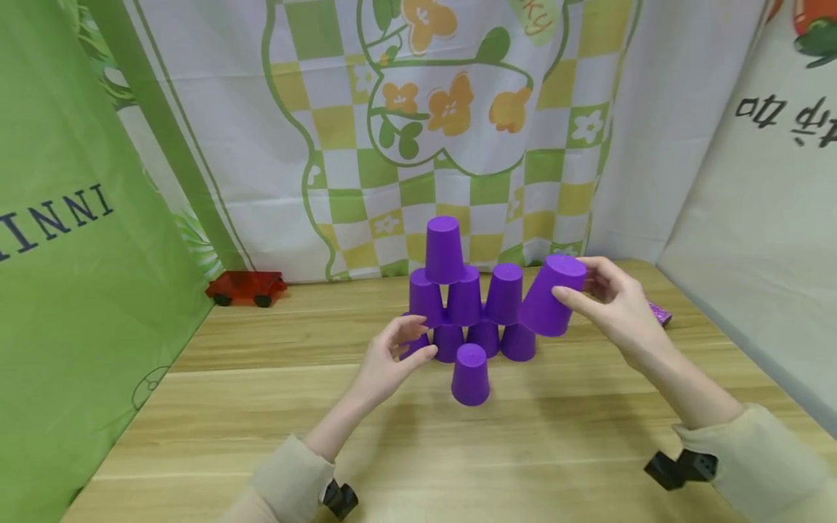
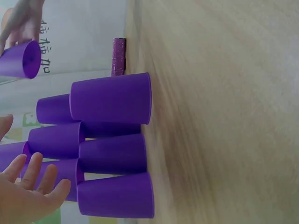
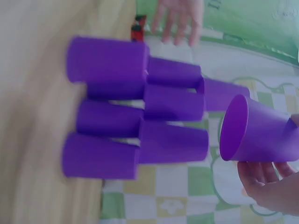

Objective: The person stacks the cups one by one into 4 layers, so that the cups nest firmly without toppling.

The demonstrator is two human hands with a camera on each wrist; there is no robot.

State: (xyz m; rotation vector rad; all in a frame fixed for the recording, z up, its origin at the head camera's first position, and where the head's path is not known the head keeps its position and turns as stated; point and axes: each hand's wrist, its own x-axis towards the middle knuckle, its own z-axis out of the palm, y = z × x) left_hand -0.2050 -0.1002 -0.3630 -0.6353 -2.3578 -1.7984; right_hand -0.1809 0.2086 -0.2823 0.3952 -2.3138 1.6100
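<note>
In the head view, my right hand grips an upside-down purple cup by its sides, thumb in front. This cup is tilted and raised at the right of a stack of purple cups. The stack has a bottom row of several cups, a middle row of three, and a top cup above the left and middle ones. My left hand is beside the stack's lower left, fingers loosely bent and holding nothing. One separate cup stands upside down on the table in front of the stack.
A red toy car sits at the table's back left. A glittery purple tube lies at the right, partly behind my right hand in the head view. Printed cloth hangs behind the wooden table and at both sides.
</note>
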